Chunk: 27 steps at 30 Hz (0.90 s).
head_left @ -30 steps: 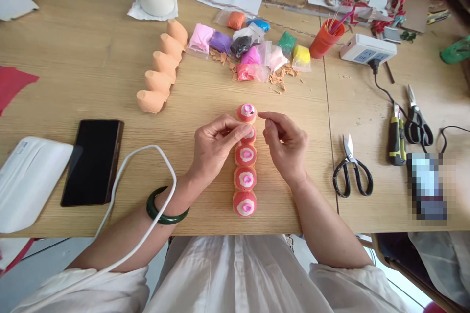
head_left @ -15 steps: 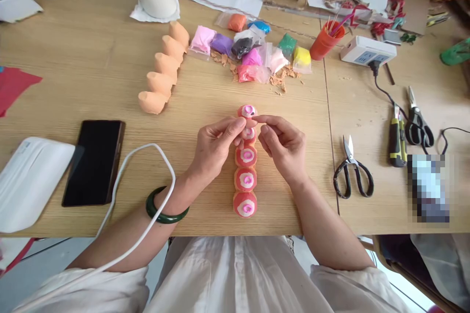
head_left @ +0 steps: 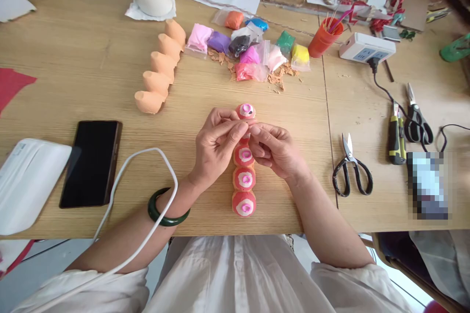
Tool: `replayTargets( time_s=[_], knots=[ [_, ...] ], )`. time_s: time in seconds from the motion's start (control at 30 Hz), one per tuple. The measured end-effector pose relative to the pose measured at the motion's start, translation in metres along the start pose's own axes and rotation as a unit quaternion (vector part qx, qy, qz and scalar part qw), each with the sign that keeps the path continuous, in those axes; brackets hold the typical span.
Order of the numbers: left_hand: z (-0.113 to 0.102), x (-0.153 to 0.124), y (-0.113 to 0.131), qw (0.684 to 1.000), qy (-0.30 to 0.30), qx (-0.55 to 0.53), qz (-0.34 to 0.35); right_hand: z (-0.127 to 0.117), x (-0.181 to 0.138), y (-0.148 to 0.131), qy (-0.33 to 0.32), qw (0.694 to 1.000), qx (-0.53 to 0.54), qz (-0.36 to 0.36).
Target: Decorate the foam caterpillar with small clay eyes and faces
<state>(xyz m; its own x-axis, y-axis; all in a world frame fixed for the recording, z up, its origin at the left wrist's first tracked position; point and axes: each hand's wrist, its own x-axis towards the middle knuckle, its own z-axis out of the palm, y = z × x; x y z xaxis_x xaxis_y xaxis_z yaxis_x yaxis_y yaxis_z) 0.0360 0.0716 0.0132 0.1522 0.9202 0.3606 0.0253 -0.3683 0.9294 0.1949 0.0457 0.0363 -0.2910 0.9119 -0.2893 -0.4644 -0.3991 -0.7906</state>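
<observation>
A row of orange cups topped with red, white and pink clay rings (head_left: pixel 244 180) runs toward me at the table's front middle. My left hand (head_left: pixel 216 144) and my right hand (head_left: pixel 273 149) meet over the second cup from the far end, fingertips pinched together above it. That cup is mostly hidden under the fingers. What the pinched fingers hold is too small to make out. The farthest cup (head_left: pixel 246 111) shows just beyond the fingertips.
A row of plain orange cups (head_left: pixel 158 69) lies at the left. Bags of coloured clay (head_left: pixel 245 49) sit behind. A black phone (head_left: pixel 90 162), white case (head_left: pixel 27 183) and white cable (head_left: pixel 147 156) are left; scissors (head_left: pixel 349 168), cutter (head_left: pixel 395 136) and power strip (head_left: pixel 366 47) right.
My right hand came in from the right and down, its fingertips now meeting my left hand's over the second cup. The left hand stayed in place.
</observation>
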Motion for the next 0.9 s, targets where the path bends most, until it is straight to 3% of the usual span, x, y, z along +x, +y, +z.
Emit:
replayTargets(
  time_s=[0.23, 0.5, 0.7, 0.9],
  knots=[
    [-0.0015, -0.0006, 0.0021, 0.998, -0.033, 0.049, 0.021, 0.002, 0.0007, 0.0005, 0.024, 0.999, 0.025, -0.001],
    [0.0005, 0.0002, 0.0018, 0.995, -0.038, -0.076, -0.041, 0.0016, 0.0011, -0.0006, 0.035, 0.999, 0.025, -0.009],
    [0.0013, 0.0008, -0.0053, 0.988, 0.023, -0.106, -0.113, 0.0034, 0.0004, 0.0001, 0.048, 0.999, 0.0, -0.001],
    [0.003, 0.0023, -0.0033, 0.988, 0.039, -0.122, -0.087, 0.003, -0.0003, 0.0012, 0.038, 0.999, 0.006, 0.002]
  ],
)
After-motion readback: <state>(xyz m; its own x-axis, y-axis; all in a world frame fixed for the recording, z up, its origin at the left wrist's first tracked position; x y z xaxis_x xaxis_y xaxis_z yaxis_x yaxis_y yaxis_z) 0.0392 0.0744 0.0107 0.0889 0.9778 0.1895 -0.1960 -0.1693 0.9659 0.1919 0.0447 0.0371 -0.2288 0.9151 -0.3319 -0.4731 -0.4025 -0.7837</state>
